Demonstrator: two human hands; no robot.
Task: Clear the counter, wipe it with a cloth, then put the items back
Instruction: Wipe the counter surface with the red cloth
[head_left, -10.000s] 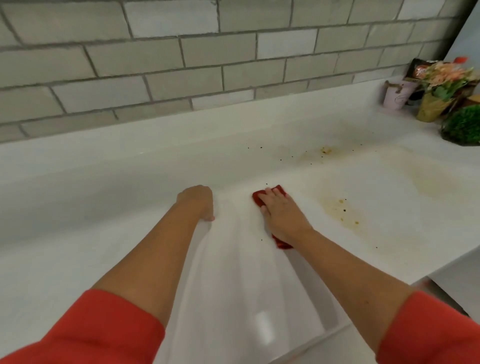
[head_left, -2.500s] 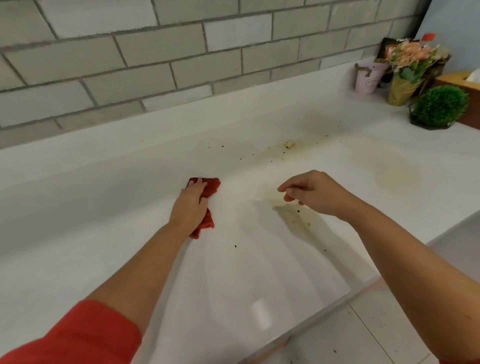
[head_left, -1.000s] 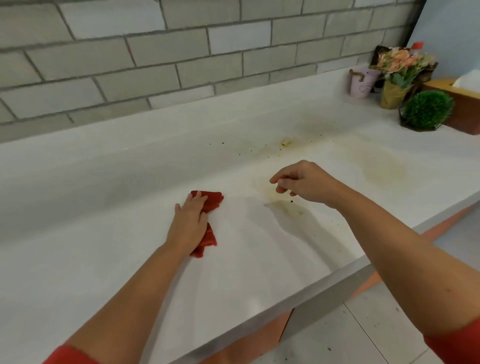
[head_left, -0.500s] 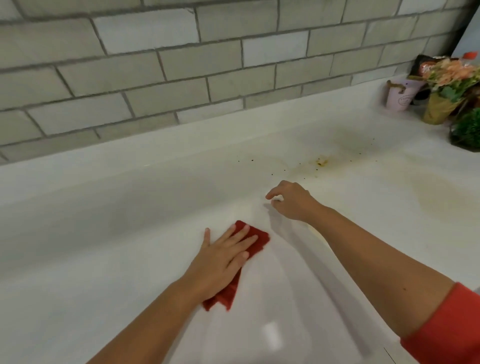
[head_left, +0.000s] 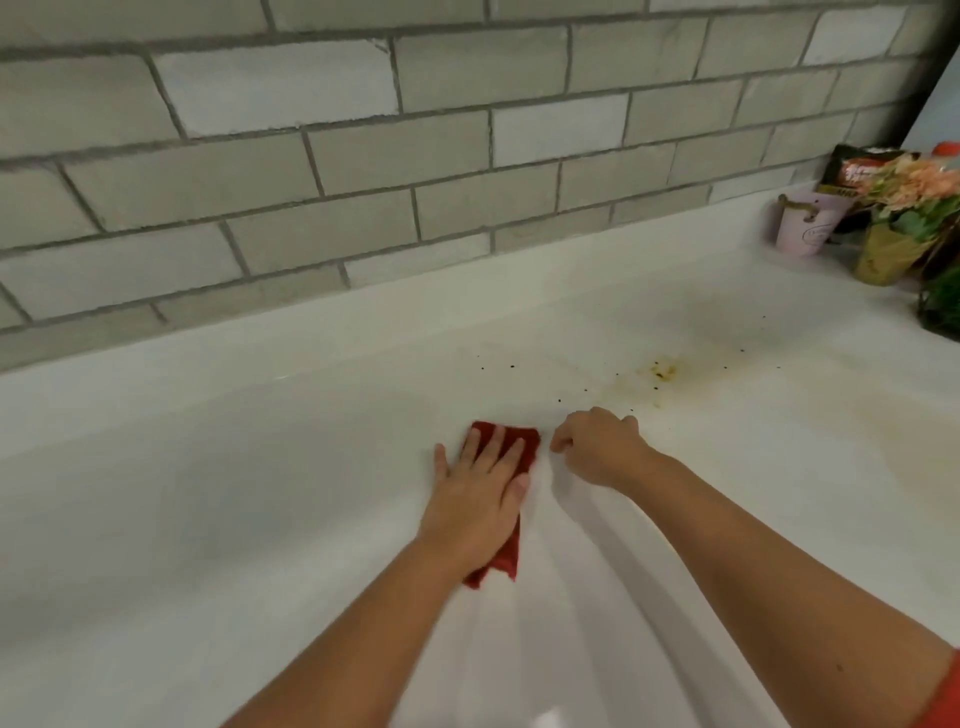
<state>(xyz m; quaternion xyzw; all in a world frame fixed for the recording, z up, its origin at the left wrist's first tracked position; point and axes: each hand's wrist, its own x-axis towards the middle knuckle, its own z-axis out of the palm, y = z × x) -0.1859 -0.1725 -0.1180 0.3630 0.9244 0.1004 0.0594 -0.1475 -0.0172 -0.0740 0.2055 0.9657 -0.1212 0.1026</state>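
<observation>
The cloth (head_left: 527, 448) is pressed flat on the bench (head_left: 208, 493) by the left hand (head_left: 480, 501), fingers straight. The right hand (head_left: 597, 449) is rested just beside it, fingers curled on nothing. The white bench is marked by yellow stains (head_left: 662, 371) and dark specks (head_left: 560, 400) below a grey brick wall (head_left: 363, 156). The cloth's long axis is pointed toward the wall.

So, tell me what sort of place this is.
Probably a home kitchen: a white counter with yellowish, speckled spills, a grey tiled backsplash behind it, and a food packet beside potted flowers in the far corner.
</observation>
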